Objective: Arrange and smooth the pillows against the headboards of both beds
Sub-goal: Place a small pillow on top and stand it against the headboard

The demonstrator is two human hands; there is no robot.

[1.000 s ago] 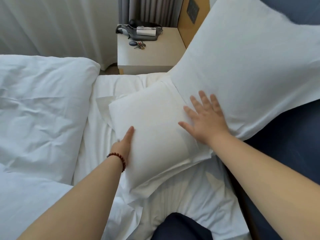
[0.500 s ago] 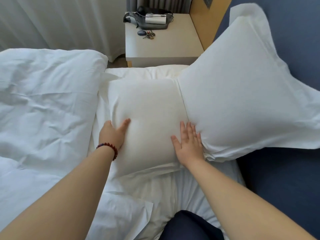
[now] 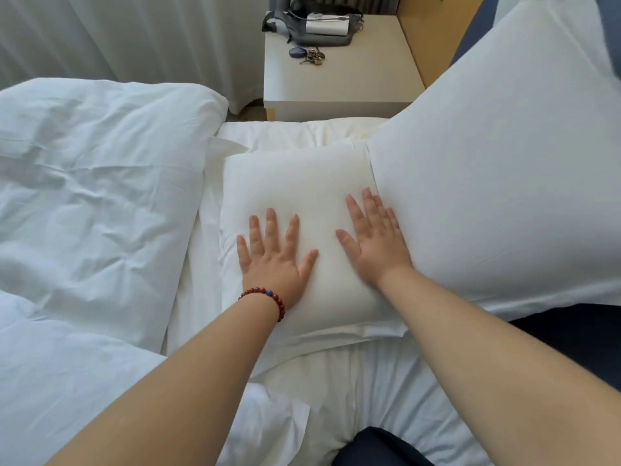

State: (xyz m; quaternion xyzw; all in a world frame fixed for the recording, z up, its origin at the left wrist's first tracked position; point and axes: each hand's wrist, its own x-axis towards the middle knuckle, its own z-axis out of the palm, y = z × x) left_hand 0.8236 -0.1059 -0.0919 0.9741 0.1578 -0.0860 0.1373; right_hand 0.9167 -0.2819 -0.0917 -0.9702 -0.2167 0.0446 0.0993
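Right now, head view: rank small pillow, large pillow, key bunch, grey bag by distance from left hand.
1. small pillow: under the left hand, touching.
2. large pillow: to the right, beyond the right hand.
3. key bunch: ahead, on the nightstand.
4. grey bag: nightstand's far edge, behind the keys.

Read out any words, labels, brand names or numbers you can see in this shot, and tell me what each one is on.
No text can be read anywhere in this view.
On the white box lying on the grey bag on the nightstand: any marking is too blurred to read.
On the keys: too small to tell.
On the small pillow and the large pillow: plain white, no print.
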